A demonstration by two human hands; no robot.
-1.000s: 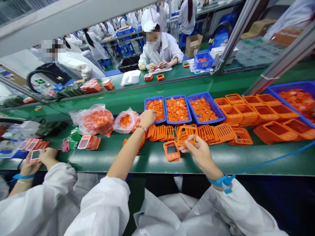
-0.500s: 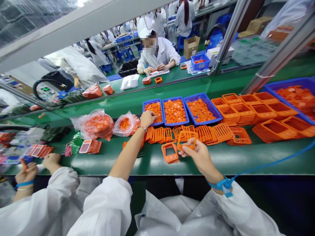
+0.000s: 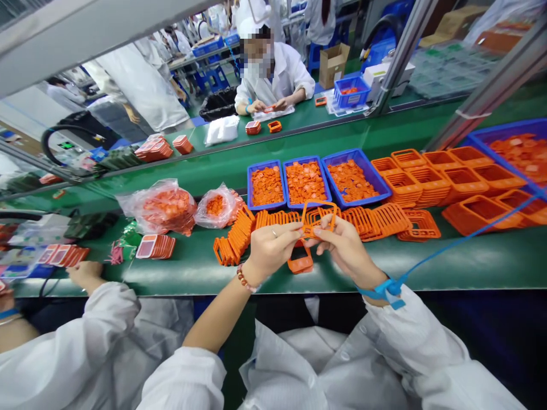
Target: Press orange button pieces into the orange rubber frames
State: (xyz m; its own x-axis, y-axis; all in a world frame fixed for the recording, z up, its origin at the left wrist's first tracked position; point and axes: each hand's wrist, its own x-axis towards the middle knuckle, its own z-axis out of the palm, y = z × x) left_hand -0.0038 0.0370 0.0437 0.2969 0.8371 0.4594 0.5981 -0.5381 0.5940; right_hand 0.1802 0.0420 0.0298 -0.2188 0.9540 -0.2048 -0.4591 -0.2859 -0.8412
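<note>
Both my hands meet above the green belt (image 3: 427, 265), pinching one orange frame (image 3: 318, 216) between them. My left hand (image 3: 271, 247) grips the frame's left side with closed fingers; whether it also holds a small part is hidden. My right hand (image 3: 344, 245) holds the right side and wears a blue wrist strap (image 3: 382, 290). Just below my hands lies a stack of orange frames (image 3: 300, 263) on the belt. Behind them stands a row of orange frames (image 3: 367, 219) on edge, and three blue trays (image 3: 305, 182) of small orange pieces.
Bags of orange parts (image 3: 168, 208) lie at the left. Stacked orange housings (image 3: 461, 182) fill the right. A co-worker's hand (image 3: 85, 273) works at my left beside flat red-rimmed pieces (image 3: 154, 246). Another person (image 3: 273, 74) sits across the far belt. Metal posts (image 3: 482, 97) slant at the right.
My left hand has come back from the left blue tray and joined my right hand on the orange frame. The frame has risen slightly. The co-worker's hands have shifted left.
</note>
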